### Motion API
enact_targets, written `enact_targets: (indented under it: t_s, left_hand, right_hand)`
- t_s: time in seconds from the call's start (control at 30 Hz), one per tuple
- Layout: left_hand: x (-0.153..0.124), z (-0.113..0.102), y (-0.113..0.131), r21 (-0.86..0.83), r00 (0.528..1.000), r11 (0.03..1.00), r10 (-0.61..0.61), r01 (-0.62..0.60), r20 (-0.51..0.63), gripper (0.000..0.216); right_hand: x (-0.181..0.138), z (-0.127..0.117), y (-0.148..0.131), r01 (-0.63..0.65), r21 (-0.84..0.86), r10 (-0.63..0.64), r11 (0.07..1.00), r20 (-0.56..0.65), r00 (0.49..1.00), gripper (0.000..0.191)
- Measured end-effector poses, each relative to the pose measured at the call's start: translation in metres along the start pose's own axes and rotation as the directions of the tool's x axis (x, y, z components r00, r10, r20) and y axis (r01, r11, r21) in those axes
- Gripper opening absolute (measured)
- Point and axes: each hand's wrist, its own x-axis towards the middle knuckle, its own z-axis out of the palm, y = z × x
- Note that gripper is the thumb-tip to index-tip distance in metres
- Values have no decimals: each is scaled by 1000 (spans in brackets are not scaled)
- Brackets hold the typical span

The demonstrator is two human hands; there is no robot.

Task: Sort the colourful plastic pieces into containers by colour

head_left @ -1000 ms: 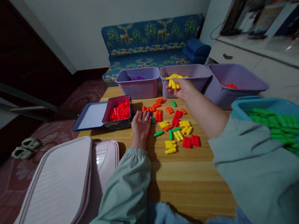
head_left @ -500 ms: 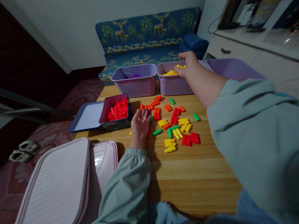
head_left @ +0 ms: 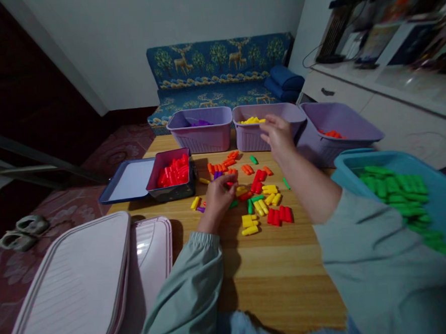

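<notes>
Several small plastic pegs [head_left: 260, 197] in red, yellow, orange, green and purple lie scattered mid-table. My left hand [head_left: 218, 196] rests among them, its fingers curled at a red peg beside the pile; what it grips is hidden. A yellow peg [head_left: 195, 203] and a purple peg [head_left: 200, 209] lie just left of it. My right hand [head_left: 279, 136] hovers in front of the lilac bin of yellow pegs [head_left: 249, 137], fingers loosely apart with nothing in them.
A lilac bin with purple pegs [head_left: 202, 135] stands at the back, another with orange pegs [head_left: 342, 139] to the right. A blue bin of green pegs [head_left: 344, 167] sits at the right edge. A red-peg box [head_left: 171, 190], blue lid [head_left: 127, 180] and pink lids [head_left: 82, 276] are left.
My right hand carried yellow pegs to the yellow bin, let them go and drew back toward the table. My left hand went from flat to curled and shifted right, uncovering pegs.
</notes>
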Motion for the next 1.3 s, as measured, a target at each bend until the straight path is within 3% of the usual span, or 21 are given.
enact_targets:
  t_s: [0.07,0.13,0.2,0.27,0.33,0.4,0.53,0.67,0.87,1.03,1.17,1.3]
  left_hand:
    - [-3,-2,5,251,988,962,79,-112,136,44]
    - [-6,-3,9,353,960,914,108,-198,259,58]
    - [-8,-3,11,384,939,892,111,-238,325,61]
    - [-8,-2,12,409,934,882,85,-233,348,52]
    - [-8,-2,11,425,935,879,58,-214,351,41]
    - [-8,-3,11,422,934,881,55,-212,354,36]
    - [-9,-1,10,379,944,901,87,-211,319,33]
    - [-11,3,7,247,983,961,83,-123,165,22]
    - [-6,1,5,68,1000,998,1,0,-26,5]
    - [-1,2,5,-169,985,982,-107,84,-132,10]
    - [-1,2,11,-419,962,872,-273,255,17,39]
    - [-3,0,20,-484,956,824,-250,294,155,55]
  right_hand:
    - [-36,-5,-1,-118,-65,125,991,128,984,29]
    - [-65,-17,1,-102,-299,189,949,278,942,22]
    - [-85,-35,2,34,-577,228,816,375,898,19]
    - [-97,-54,2,150,-784,335,602,419,844,30]
    - [-104,-70,1,201,-872,441,446,409,799,41]
    - [-107,-79,2,222,-885,480,409,416,772,49]
    - [-112,-74,12,248,-825,428,509,492,759,62]
    - [-118,-51,23,279,-809,324,518,487,811,45]
    - [-127,-26,28,199,-843,275,500,373,886,35]
    - [-126,-18,33,104,-762,159,639,263,952,21]
    - [-128,-7,33,24,-493,133,870,282,950,17]
    - [-136,5,30,63,-271,40,961,359,932,28]
